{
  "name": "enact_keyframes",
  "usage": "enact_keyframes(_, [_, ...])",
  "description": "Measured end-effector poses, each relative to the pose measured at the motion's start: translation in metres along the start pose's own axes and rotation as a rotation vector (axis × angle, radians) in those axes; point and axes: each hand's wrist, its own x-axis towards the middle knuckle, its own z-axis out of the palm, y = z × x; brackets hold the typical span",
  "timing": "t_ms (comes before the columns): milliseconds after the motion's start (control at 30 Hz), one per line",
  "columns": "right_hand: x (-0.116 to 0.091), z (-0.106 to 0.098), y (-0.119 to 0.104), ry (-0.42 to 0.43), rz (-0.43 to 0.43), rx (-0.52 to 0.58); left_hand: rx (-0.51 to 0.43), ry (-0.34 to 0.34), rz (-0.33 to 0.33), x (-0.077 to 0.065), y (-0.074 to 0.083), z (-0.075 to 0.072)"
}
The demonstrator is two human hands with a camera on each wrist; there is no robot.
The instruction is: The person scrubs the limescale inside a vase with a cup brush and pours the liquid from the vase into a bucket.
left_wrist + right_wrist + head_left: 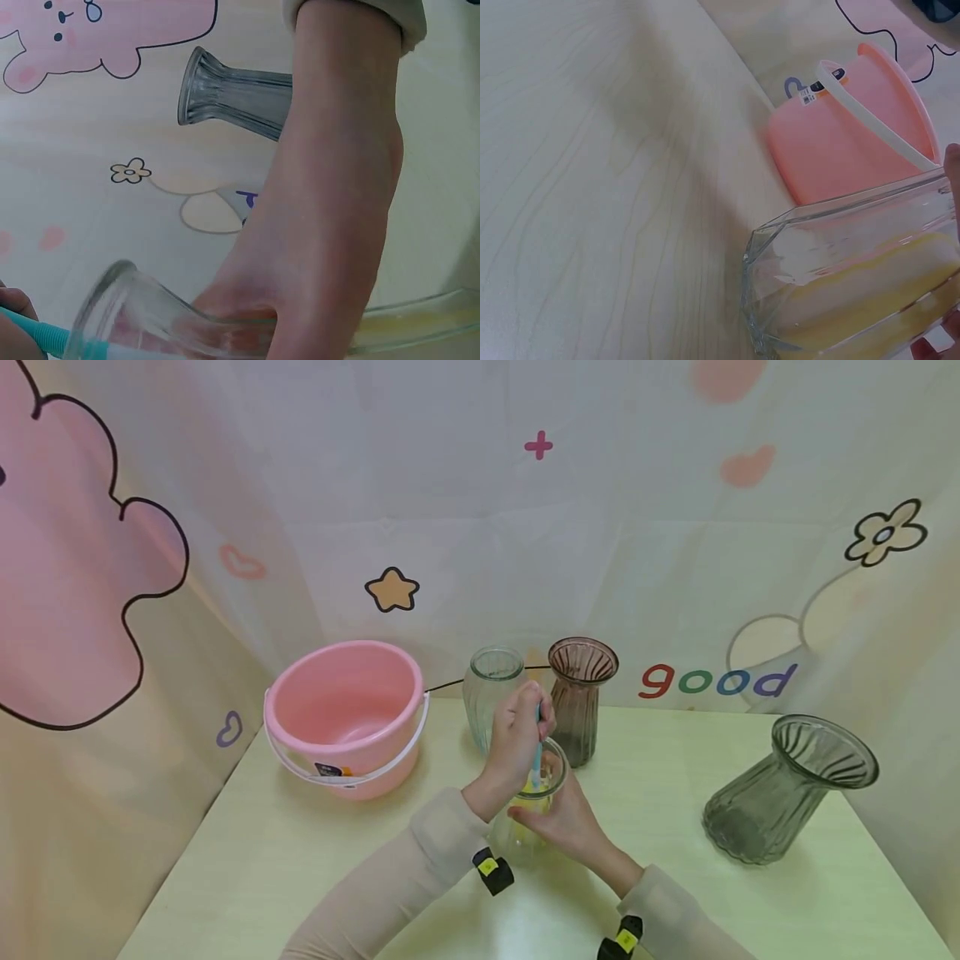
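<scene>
My left hand (517,727) grips the turquoise handle (537,760) of a sponge bottle brush from above. The brush runs down through the mouth of a clear glass vase (810,255). Its yellow sponge head (862,289) lies inside the vase, along the wall. Lower down, my right hand (566,822) holds the vase from the right side, thumb and fingers around the glass. In the left wrist view the right forearm and hand cover part of the vase, and only a bit of the left hand (16,341) shows.
Behind the hands stand a pale green glass vase (480,702) and a brown ribbed vase (577,718). A pink bucket (382,768) with a white handle is at the left. On the right is a grey-green flared vase (765,810). A printed curtain (465,468) closes the back.
</scene>
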Motion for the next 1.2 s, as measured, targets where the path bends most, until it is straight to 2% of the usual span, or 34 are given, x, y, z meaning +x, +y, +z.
enact_keyframes(267, [-0.003,-0.007,-0.027,-0.003,-0.029,0.024,-0.013,-0.038,-0.017,-0.006,0.007,0.003])
enact_keyframes(500, [0.0,0.001,-0.004,0.019,-0.018,-0.029,-0.047,-0.047,0.026,0.001,0.022,0.002])
enact_keyframes(633, [0.001,0.002,0.002,0.041,-0.028,-0.042,-0.063,-0.041,0.074,0.01,0.044,0.001])
enact_keyframes(967, [0.001,0.003,0.003,0.056,-0.023,-0.069,-0.14,-0.044,0.126,0.03,0.104,-0.003])
enact_keyframes(1200, [-0.001,0.004,0.003,0.054,-0.01,-0.073,-0.132,-0.053,0.199,0.041,0.144,-0.006])
